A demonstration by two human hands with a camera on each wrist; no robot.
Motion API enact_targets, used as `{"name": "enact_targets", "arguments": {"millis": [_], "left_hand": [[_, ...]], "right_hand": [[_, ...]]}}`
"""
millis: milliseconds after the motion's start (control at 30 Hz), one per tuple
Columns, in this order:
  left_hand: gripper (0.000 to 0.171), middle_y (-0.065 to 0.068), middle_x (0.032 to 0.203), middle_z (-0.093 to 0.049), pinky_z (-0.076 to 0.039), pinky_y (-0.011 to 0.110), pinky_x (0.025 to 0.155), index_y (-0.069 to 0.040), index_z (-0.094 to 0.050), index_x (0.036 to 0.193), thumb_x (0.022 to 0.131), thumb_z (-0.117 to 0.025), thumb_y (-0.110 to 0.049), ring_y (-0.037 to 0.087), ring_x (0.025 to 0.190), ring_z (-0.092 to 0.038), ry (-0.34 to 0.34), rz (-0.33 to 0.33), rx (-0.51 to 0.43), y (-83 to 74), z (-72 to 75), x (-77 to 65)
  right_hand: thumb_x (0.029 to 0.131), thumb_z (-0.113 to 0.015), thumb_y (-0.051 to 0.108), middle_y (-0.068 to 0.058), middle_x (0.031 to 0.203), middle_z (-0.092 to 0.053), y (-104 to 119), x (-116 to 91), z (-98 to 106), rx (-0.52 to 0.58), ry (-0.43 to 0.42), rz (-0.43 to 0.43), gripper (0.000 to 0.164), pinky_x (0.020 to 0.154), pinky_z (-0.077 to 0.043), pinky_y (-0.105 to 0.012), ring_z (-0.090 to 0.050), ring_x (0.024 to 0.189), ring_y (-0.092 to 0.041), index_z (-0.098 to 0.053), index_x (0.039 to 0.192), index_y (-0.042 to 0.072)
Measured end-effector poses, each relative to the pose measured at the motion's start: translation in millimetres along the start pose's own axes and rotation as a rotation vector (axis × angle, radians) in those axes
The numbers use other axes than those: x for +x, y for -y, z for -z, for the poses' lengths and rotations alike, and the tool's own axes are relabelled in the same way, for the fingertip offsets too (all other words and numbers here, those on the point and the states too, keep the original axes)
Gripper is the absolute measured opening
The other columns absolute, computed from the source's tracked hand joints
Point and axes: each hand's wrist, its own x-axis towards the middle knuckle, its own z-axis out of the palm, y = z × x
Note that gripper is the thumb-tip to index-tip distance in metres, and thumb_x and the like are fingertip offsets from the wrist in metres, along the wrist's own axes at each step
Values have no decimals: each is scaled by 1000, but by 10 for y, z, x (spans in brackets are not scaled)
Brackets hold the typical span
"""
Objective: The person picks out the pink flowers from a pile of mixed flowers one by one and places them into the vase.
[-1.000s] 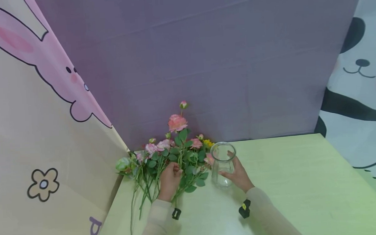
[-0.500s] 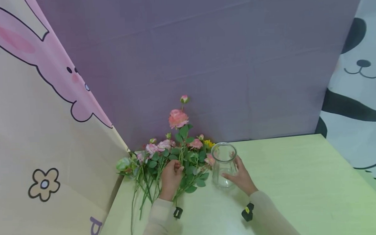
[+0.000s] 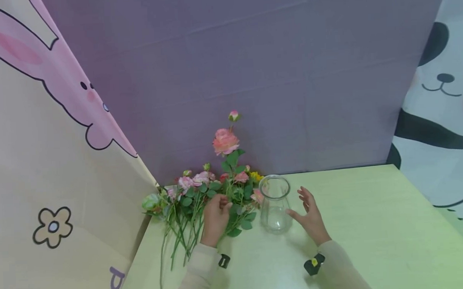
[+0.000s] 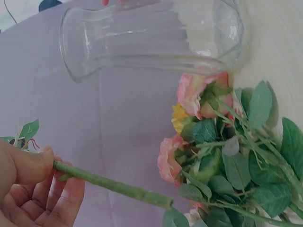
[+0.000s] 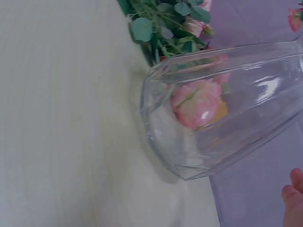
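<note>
My left hand (image 3: 216, 219) pinches the green stem (image 4: 113, 185) of a pink rose (image 3: 225, 141) between thumb and fingers. The rose stands upright above the other flowers, a small bud (image 3: 234, 116) at its top. In the left wrist view the cut lower end of the stem sticks out below the hand. To the right, a clear glass vase (image 3: 275, 221) stands upright on the table with no stems inside. My right hand (image 3: 308, 216) is beside the vase's right side, fingers spread and holding nothing; its fingertips (image 5: 297, 177) edge into the right wrist view.
A heap of flowers lies left of the vase: pink roses (image 3: 186, 183), a yellow flower (image 3: 256, 177), a pale green bloom (image 3: 151, 202) and leafy stems (image 3: 177, 242). A purple cloth backdrop (image 3: 291, 95) rises behind the table (image 3: 364, 225).
My left hand has raised the rose and shifted it slightly right. The right hand has let go of the vase and drawn away to the right.
</note>
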Motion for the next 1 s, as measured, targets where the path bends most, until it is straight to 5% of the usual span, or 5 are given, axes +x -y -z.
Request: {"name": "enact_targets", "arguments": {"millis": [333, 533, 767, 1000], "left_hand": [[14, 7, 83, -66, -51, 28, 62, -3, -65, 93, 81, -72, -4, 18, 72, -61, -28, -86, -23, -130, -26, -10], [15, 10, 85, -67, -53, 31, 65, -1, -66, 95, 82, -71, -6, 20, 75, -64, -3, -132, -35, -261, -49, -23], [15, 9, 85, -68, -54, 31, 63, -2, -65, 94, 80, -72, -2, 21, 75, -64, -7, -177, -80, -360, -128, -54], [15, 9, 85, -68, -52, 22, 58, -1, -65, 94, 81, -72, -6, 19, 75, -64, 14, -175, -102, -435, -172, -120]], "right_hand": [[83, -72, 10, -15, 144, -37, 371, -86, -23, 32, -117, 131, 71, 115, -22, -40, -32, 133, -29, -32, 142, 3], [83, -70, 6, -17, 137, -45, 563, -122, -112, 108, -123, 216, 60, 109, -30, -22, -42, 124, -14, -41, 135, 1], [84, -66, -3, -26, 125, -53, 700, -149, -240, 161, -36, 369, 46, 99, -39, -14, -50, 112, 2, -48, 127, -8], [83, -65, -8, -27, 123, -56, 916, -211, -382, 109, 104, 434, 43, 99, -43, -31, -55, 115, -16, -52, 124, -10]]}}
